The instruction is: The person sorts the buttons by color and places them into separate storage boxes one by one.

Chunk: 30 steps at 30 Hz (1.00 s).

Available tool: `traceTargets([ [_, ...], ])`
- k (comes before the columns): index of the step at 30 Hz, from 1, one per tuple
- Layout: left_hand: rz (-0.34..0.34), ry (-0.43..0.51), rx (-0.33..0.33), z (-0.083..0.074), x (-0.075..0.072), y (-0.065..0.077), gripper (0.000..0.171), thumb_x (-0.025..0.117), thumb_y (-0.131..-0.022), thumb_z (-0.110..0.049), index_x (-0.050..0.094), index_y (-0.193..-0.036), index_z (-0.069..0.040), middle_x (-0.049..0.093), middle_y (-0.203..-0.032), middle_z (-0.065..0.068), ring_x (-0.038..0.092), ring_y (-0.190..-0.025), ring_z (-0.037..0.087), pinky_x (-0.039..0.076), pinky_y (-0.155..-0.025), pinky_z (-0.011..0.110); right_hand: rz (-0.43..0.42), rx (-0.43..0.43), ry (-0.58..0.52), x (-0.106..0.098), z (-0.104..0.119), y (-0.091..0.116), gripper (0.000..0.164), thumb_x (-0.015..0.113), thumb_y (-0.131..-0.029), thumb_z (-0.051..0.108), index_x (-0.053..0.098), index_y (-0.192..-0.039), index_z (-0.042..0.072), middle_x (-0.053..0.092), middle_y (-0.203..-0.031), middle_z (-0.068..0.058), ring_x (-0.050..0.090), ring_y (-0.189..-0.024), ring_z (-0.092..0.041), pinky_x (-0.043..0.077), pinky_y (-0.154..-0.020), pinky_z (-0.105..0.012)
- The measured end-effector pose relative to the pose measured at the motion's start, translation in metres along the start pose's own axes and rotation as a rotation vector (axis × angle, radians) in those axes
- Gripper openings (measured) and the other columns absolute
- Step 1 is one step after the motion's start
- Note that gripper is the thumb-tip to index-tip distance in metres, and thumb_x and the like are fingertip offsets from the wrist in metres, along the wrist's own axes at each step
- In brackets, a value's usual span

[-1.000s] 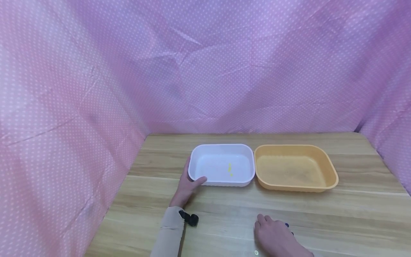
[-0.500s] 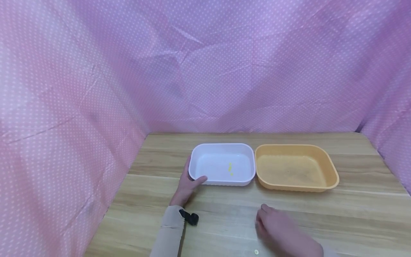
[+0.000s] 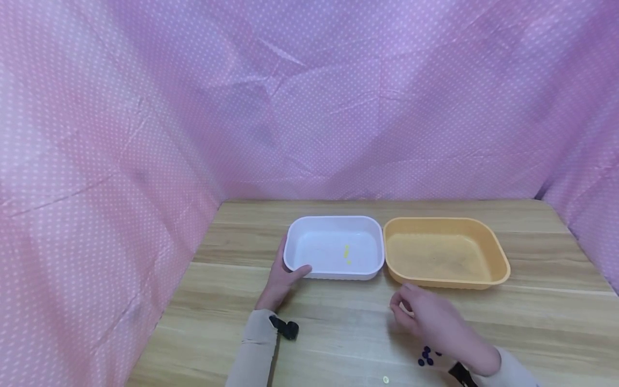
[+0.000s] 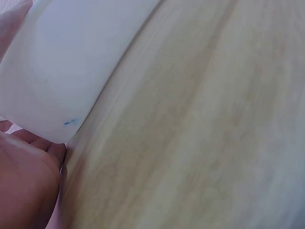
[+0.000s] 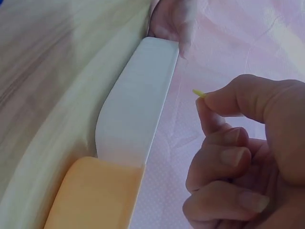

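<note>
My left hand [image 3: 282,277] grips the white plastic tray [image 3: 333,277] at its front left corner, thumb over the rim and fingers along the side. Several small yellow pieces [image 3: 346,251] lie inside that tray. In front of the orange tray [image 3: 447,283] is my right hand [image 3: 430,317], held above the table. In the right wrist view its thumb and index finger pinch a small flat yellow button [image 5: 199,93], seen edge-on. Below this hand several dark blue buttons [image 3: 426,356] lie on the table. One pale yellow button [image 3: 386,379] lies near the bottom edge of the head view.
The two trays stand side by side, touching or nearly so, on the wood-grain table [image 3: 338,333]. A pink dotted cloth [image 3: 309,107] hangs behind the table and along both sides. Each wrist wears a black strap, the left one with a camera [image 3: 288,330].
My right hand has lifted from the table and moved forward towards the trays, with the yellow button pinched. The dark blue buttons beneath it have come into view. My left hand stays put.
</note>
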State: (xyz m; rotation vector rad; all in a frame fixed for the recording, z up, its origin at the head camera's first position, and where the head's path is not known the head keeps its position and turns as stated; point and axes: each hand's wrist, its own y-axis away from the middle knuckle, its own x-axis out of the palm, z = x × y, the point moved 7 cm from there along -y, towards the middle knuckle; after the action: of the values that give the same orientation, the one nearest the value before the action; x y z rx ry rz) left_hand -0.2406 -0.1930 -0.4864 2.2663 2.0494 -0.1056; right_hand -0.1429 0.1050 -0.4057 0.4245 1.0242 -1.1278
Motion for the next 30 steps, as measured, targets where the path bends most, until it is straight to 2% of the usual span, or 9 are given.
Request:
traceTargets([
  [5, -0.011, -0.026, -0.011, 0.0, -0.001, 0.001, 0.107, 0.082, -0.079, -0.021, 0.009, -0.157, -0.024, 0.021, -0.159, -0.004, 0.028, -0.14, 0.018, 0.024, -0.115, 0.033, 0.03, 0.05, -0.116, -0.001, -0.007, -0.006, 0.007, 0.069, -0.087, 0.015, 0.065, -0.084, 0.02, 0.041, -0.067, 0.015, 0.037, -0.056, 0.001, 0.036, -0.046, -0.019],
  [13, -0.027, -0.056, -0.021, -0.002, -0.001, 0.001, 0.107, 0.083, -0.079, -0.022, 0.01, -0.157, -0.025, 0.021, -0.159, -0.004, 0.028, -0.14, 0.018, 0.023, -0.115, 0.035, 0.058, 0.082, -0.404, 0.0, -0.02, -0.021, 0.004, 0.066, -0.091, 0.011, 0.065, -0.087, 0.012, 0.049, -0.065, 0.009, 0.046, -0.058, -0.003, 0.045, -0.05, -0.021],
  [25, -0.023, -0.034, -0.018, -0.002, 0.0, 0.001, 0.105, 0.08, -0.081, -0.014, 0.009, -0.157, -0.021, 0.019, -0.16, 0.0, 0.027, -0.141, 0.021, 0.022, -0.116, 0.036, 0.065, 0.26, -0.527, -0.007, -0.036, -0.043, 0.019, 0.064, -0.094, 0.024, 0.07, -0.097, 0.006, 0.05, -0.067, 0.002, 0.047, -0.064, -0.01, 0.042, -0.054, -0.022],
  [30, -0.019, -0.03, -0.025, -0.001, 0.0, 0.0, 0.103, 0.078, -0.082, -0.011, 0.009, -0.157, -0.025, 0.019, -0.16, -0.001, 0.026, -0.142, 0.022, 0.022, -0.116, 0.037, 0.101, 0.326, -0.595, -0.003, -0.043, -0.05, 0.028, 0.064, -0.095, 0.031, 0.07, -0.102, 0.004, 0.064, -0.078, 0.0, 0.051, -0.074, -0.013, 0.045, -0.061, -0.022],
])
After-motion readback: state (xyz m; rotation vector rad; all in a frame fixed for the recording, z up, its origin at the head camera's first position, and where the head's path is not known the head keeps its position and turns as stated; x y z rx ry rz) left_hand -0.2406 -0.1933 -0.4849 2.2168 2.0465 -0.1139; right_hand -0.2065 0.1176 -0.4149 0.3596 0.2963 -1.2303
